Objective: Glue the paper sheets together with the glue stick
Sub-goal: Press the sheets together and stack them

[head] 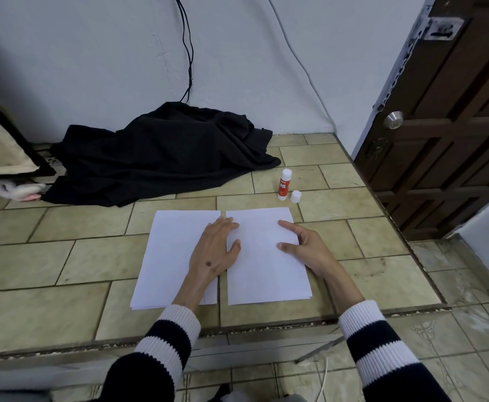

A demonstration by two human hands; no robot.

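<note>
Here the glue stick stands well beyond both flat grips.

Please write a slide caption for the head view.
Both hands rest on white paper sheets; uncapped red glue stick stands behind.

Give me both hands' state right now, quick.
Left hand: open, flat across the left paper stack and right paper stack, holding nothing.
Right hand: open, fingers resting on the right paper stack, holding nothing.
</note>
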